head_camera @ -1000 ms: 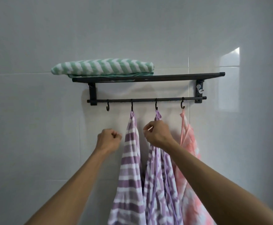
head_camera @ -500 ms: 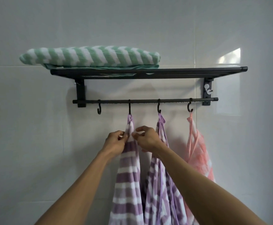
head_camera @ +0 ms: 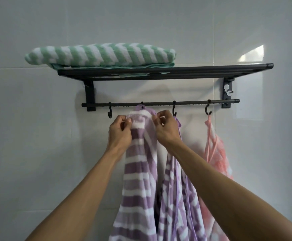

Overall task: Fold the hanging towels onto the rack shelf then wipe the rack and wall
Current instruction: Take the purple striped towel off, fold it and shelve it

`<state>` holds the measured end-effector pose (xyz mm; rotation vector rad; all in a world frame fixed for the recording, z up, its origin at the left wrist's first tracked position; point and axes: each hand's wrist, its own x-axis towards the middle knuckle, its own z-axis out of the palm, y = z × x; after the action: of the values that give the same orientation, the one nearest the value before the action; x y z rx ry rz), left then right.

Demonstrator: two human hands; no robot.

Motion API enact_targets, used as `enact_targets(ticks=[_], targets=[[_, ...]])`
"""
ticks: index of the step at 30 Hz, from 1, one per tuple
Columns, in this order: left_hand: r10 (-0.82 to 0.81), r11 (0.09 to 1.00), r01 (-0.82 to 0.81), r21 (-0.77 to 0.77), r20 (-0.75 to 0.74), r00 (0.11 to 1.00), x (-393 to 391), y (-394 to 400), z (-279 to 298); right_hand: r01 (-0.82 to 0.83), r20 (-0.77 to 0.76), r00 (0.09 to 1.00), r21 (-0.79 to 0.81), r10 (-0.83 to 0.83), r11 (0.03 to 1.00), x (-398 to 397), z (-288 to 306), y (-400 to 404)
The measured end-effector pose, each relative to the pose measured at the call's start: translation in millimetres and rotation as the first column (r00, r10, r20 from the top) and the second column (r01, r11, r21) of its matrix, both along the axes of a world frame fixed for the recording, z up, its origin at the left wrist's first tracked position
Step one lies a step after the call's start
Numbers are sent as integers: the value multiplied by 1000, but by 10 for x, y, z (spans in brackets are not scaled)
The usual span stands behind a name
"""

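Home bathroom, glossy white wall tiles (head_camera: 37,136), black towel rack (head_camera: 193,71), hanging towels (head_camera: 140,171)

Person, head view: two bare forearms are showing, entering from the lower corners of the frame. No sleeve is covering either arm as far as the frame edge. The left hand (head_camera: 120,132) and the right hand (head_camera: 166,129) are appearing ungloved. Fingernails are showing short and plain, though the picture is probably too soft to be sure. Knuckles and wrist tendons are standing out in the dim light.
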<state>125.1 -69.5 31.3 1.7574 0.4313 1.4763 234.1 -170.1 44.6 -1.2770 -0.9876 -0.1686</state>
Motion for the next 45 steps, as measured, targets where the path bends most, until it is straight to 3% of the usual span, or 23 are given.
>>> enact_targets(ticks=[4, 7, 9, 11, 13, 16, 17, 19, 20, 22, 24, 26, 28, 30, 32, 34, 37, 40, 43, 45], targets=[[-20, 1000, 20, -13, 48, 999, -115, -226, 52, -87, 43, 995, 14, 86, 996, -156, 48, -121], [-75, 997, 76, 15, -60, 995, -226, -420, -20, -195, 61, 978, -33, 197, 980, -304, 11, -228], [-28, 998, 33, 61, -75, 997, -298, -551, -64, -265, 44, 962, -77, 269, 961, -404, -26, -348], [71, 997, -72, 40, 29, 997, -391, -642, -51, -360, -2, 932, -101, 362, 927, -484, -100, -521], [153, 988, -148, -44, 162, 975, -532, -710, -7, -509, -95, 861, -179, 500, 842, -501, -251, -672], [283, 958, -264, -115, 210, 936, -803, -803, -19, -680, -248, 724, -414, 644, 605, -459, -577, -877], [311, 949, -286, -135, 226, 923, -907, -841, -40, -647, -235, 729, -542, 643, 536, -469, -714, -948], [369, 926, -329, -183, 271, 889, -1115, -934, -72, -409, -58, 785, -796, 617, 446, -476, -1037, -1058], [405, 910, -360, -204, 266, 875, -1281, -1031, -124, -331, -3, 793, -841, 609, 427, -541, -1227, -1149], [433, 895, -382, -229, 241, 869, -1467, -1044, -204, -412, -81, 826, -763, 558, 499, -565, -1527, -1173], [476, 867, -439, -236, 133, 869, -1685, -1114, -361, -577, -290, 813, -516, 504, 634, -689, -1603, -1301], [460, 857, -451, -249, -22, 887, -1858, -1225, -511, -585, -296, 811, -367, 505, 723, -823, -1534, -1411], [315, 895, -354, -271, -178, 932, -1976, -1398, -631, -565, -170, 824, -331, 541, 756, -980, -1361, -1497], [55, 965, -140, -223, -349, 935, -2040, -1577, -742, -570, -77, 809, -343, 583, 746, -1137, -1174, -1563], [-195, 968, 75, -238, -538, 820, -2059, -1781, -848, -594, -37, 781, -353, 623, 723, -1286, -991, -1637], [-290, 951, 157, -267, -590, 754, -2060, -1916, -897, -614, -45, 769, -330, 638, 717, -1391, -835, -1719], [-182, 967, 72, -246, -461, 869, -2097, -1929, -836, -616, -112, 774, -355, 623, 703, -1399, -720, -1889], [-55, 973, -18, -228, -310, 949, -2189, -1809, -712, -583, -188, 778, -569, 599, 579, -1277, -828, -2058], [1, 960, -36, -277, -126, 992, -2308, -1737, -571, -255, -5, 851, -879, 526, 404, -1175, -1156, -2146], [42, 948, -45, -314, -17, 999, -2418, -1626, -494, -58, 84, 875, -959, 477, 276, -1089, -1450, -2168]])
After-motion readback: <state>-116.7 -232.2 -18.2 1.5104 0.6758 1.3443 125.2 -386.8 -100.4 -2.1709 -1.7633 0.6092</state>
